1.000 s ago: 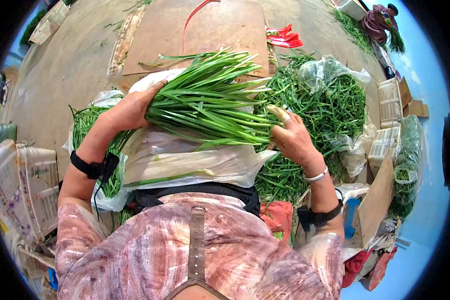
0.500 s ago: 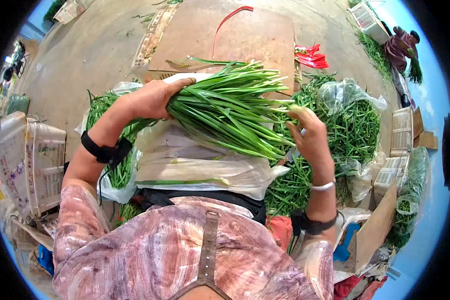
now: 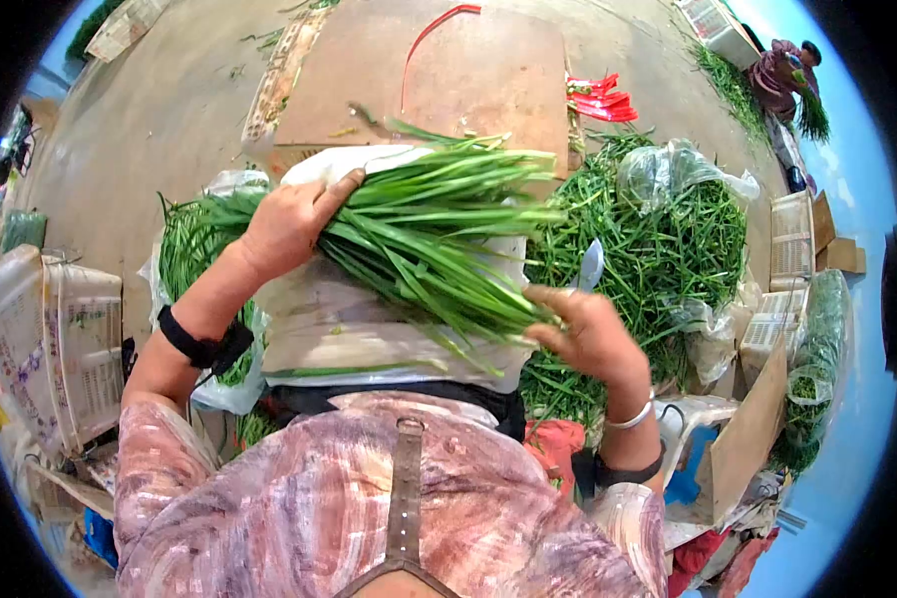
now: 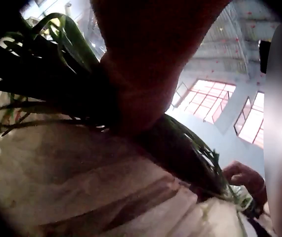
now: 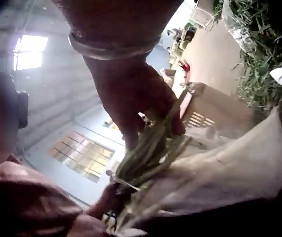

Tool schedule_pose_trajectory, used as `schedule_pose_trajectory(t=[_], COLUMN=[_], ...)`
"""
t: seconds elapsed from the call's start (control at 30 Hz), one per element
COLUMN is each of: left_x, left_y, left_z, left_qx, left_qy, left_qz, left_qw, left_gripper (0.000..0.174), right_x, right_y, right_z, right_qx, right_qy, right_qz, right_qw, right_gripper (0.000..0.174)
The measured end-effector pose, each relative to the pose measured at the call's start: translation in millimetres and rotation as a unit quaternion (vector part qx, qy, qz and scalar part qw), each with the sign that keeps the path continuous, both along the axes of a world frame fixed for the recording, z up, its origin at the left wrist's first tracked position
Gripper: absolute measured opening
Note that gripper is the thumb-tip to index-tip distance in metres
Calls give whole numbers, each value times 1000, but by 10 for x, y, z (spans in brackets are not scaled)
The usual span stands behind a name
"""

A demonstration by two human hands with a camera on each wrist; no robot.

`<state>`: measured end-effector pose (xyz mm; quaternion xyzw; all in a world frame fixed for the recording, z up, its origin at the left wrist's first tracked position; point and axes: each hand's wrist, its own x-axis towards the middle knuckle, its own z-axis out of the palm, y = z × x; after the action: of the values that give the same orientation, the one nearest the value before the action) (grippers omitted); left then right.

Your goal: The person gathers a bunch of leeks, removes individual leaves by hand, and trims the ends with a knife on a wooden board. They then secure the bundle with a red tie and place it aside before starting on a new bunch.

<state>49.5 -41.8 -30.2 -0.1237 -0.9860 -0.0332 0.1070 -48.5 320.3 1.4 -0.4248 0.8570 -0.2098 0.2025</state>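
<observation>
A bunch of long green chives [image 3: 439, 224] lies across a pale plastic sheet on my lap, pale stem ends to the right. My left hand [image 3: 291, 224] grips its leafy end, thumb on top. My right hand [image 3: 593, 334] is at the lower stem ends, blurred, with thumb and forefinger on either side of them. In the right wrist view its fingers close around several stems [image 5: 148, 153]. Just above that hand in the head view shows a pale blade-shaped piece [image 3: 590, 265]. The left wrist view shows the left hand [image 4: 141, 98] dark over the leaves.
A brown board [image 3: 429, 75] lies in front, with a red strip [image 3: 434, 35] on it and red bands [image 3: 603, 100] at its right edge. Loose green leaves [image 3: 658, 259] heap at the right. White crates [image 3: 80, 349] stand left; another person [image 3: 782, 75] is far right.
My right hand came off the stem ends, then moved down toward my body to the lower stems. The lower stems now spread closer to me. My left hand keeps its grip.
</observation>
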Motion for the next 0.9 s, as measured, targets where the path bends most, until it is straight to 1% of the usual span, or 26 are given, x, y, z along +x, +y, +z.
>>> schedule_pose_trajectory(t=[0.03,0.07,0.1,0.17,0.23,0.27,0.3,0.33,0.37,0.43,0.47,0.5,0.53,0.57,0.6,0.63,0.67,0.7,0.77,0.8,0.83,0.87,0.9], left_x=[7,9,17,20,19,21,20,28,36,49,61,54,45,38,40,44,50,63,84,88,95,105,107], left_y=[4,-10,-25,-16,2,11,17,21,16,3,10,15,23,33,46,58,65,71,91,106,112,109,102], left_z=[-5,-24,-45,-36,-32,-27,-19,-23,-30,-21,-6,4,0,5,15,20,-7,-6,0,10,7,6,5], left_qx=[10,-9,-29,-30,-28,-27,-26,-26,-26,-26,-17,-10,-9,-8,-13,-18,-24,-24,-28,-25,-23,-27,-33], left_qy=[18,21,24,29,34,37,41,44,43,44,43,43,46,48,53,59,70,70,71,79,78,84,90], left_qz=[-13,-11,-8,-8,-9,-12,-14,-13,-12,-1,-4,-12,-12,-15,-16,-16,-12,-13,-16,-15,-16,-16,-16], left_qw=[1000,1000,999,999,999,999,999,999,999,999,999,999,999,999,998,998,997,997,997,996,997,996,995], left_gripper=[68,67,66,65,64,63,63,63,62,62,62,61,61,61,60,60,55,55,54,54,54,54,54], right_x=[-52,-138,-213,-324,-393,-410,-428,-472,-512,-469,-449,-436,-448,-463,-442,-478,-506,-536,-660,-721,-839,-901,-942], right_y=[-23,-32,-88,-296,-572,-699,-779,-766,-782,-700,-643,-570,-531,-496,-438,-335,-238,-135,141,305,494,592,655], right_z=[98,145,212,308,135,33,-68,-230,-280,-247,-223,-153,-172,-190,-186,-218,-271,-337,-444,-422,-418,-366,-314], right_qx=[-42,-59,-24,-31,-148,-142,-132,-150,-168,-268,-293,-281,-340,-392,-461,-477,-488,-498,-502,-479,-397,-197,18], right_qy=[-18,58,140,182,274,289,293,319,345,321,289,278,162,45,-167,-230,-278,-327,-426,-443,-425,-277,-107], right_qz=[-12,-18,-43,-114,-38,6,37,39,43,7,-18,-28,-71,-111,-174,-188,-181,-174,-193,-211,-218,-257,-275], right_qw=[999,996,989,976,950,947,946,935,922,908,911,918,924,912,854,827,807,784,728,728,784,905,955], right_gripper=[31,32,29,28,29,36,34,33,32,26,26,25,21,16,13,17,17,18,19,19,20,20,22])
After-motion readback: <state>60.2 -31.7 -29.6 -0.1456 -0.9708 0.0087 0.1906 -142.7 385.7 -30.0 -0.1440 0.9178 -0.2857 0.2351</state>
